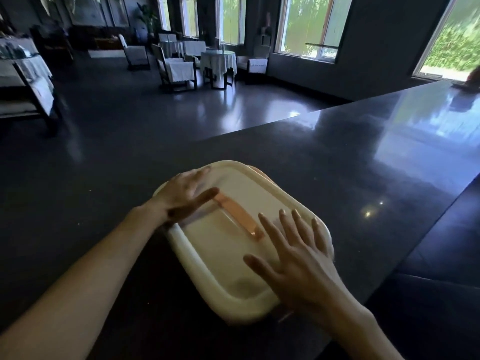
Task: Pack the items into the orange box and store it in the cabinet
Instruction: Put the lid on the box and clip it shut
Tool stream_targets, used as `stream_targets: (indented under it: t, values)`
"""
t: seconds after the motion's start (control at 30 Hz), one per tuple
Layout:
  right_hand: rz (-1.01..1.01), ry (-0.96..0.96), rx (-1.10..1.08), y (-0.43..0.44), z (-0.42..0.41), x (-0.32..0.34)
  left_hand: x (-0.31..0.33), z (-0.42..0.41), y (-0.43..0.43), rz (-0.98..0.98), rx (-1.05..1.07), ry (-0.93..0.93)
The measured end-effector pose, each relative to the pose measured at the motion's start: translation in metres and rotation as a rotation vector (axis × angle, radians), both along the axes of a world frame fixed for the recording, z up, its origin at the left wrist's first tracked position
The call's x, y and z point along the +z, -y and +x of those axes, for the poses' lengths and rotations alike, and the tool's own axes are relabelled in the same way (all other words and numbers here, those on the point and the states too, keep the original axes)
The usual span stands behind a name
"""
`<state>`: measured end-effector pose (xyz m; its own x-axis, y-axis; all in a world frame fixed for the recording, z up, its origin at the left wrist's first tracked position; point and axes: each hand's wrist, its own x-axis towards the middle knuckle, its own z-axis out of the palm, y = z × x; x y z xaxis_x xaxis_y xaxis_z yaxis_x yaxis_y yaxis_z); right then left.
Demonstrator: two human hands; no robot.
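orange box (262,175) mostly hidden under lid (226,261), left hand (179,196) blurred, brown object (471,79) cut off

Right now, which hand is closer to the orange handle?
Left, narrowly. The left hand overlaps the handle at its far end; the right hand rests on the lid beside its near end.

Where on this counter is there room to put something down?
The counter is bare beyond the lid and to its right, and left of it too. Only the lid is crowded: the left hand and right hand lie flat on it.
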<state>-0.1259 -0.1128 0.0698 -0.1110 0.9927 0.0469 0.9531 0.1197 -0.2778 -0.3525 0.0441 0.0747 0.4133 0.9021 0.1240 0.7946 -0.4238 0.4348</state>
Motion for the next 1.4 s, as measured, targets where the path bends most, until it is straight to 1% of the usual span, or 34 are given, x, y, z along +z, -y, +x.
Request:
stream_targets:
  t: [0.07, 0.13, 0.23, 0.33, 0.43, 0.57, 0.63, 0.67, 0.77, 0.83, 0.9, 1.07, 1.17, 1.23, 1.3, 1.37, 1.4]
  values:
    - [-0.024, -0.014, -0.059, 0.008, -0.011, -0.004, 0.004, 0.006, -0.011, -0.030, -0.077, -0.065]
    - [-0.075, -0.003, -0.108, 0.016, -0.022, -0.005, 0.006, 0.013, -0.019, -0.023, -0.117, -0.085]
    - [-0.131, 0.018, -0.173, 0.021, -0.030, -0.005, 0.005, 0.017, -0.030, -0.043, -0.058, -0.008]
    - [-0.107, 0.050, -0.196, 0.019, -0.028, -0.003, 0.004, 0.013, -0.037, -0.138, -0.009, 0.091]
    - [-0.125, 0.086, -0.202, 0.016, -0.022, -0.004, 0.003, 0.004, -0.042, -0.210, 0.012, 0.131]
    - [-0.015, 0.141, -0.233, 0.017, -0.023, 0.000, -0.001, 0.003, -0.041, -0.231, 0.007, 0.161]
    - [0.086, 0.043, -0.236, 0.019, -0.023, 0.000, 0.001, 0.003, -0.043, -0.223, 0.010, 0.154]
    - [0.131, 0.010, -0.229, 0.020, -0.023, -0.002, 0.002, 0.002, -0.045, -0.204, 0.013, 0.111]
    - [0.242, -0.030, -0.221, 0.020, -0.022, -0.011, 0.000, -0.004, -0.048, -0.159, 0.022, -0.101]
    - [0.308, -0.033, -0.205, 0.018, -0.019, -0.017, -0.004, -0.006, -0.048, -0.183, 0.025, -0.161]
    - [0.374, -0.068, -0.182, 0.018, -0.018, -0.021, -0.004, -0.005, -0.046, -0.198, 0.020, -0.186]
    - [0.609, -0.180, -0.138, 0.020, -0.013, -0.036, -0.003, -0.005, -0.046, -0.198, 0.034, -0.161]
    - [0.704, -0.235, -0.112, 0.017, -0.010, -0.040, -0.005, -0.005, -0.045, -0.214, 0.044, -0.166]
    - [0.741, -0.285, -0.095, 0.013, -0.005, -0.042, -0.004, -0.005, -0.041, -0.229, 0.074, -0.160]
    - [0.727, -0.358, -0.041, 0.006, 0.009, -0.042, -0.004, -0.007, -0.030, -0.230, 0.129, -0.164]
    - [0.625, -0.448, 0.022, -0.007, 0.033, -0.038, -0.008, -0.009, -0.009, -0.211, 0.239, -0.188]
    - [0.552, -0.453, 0.025, -0.015, 0.046, -0.035, -0.012, -0.009, 0.007, -0.201, 0.327, -0.197]
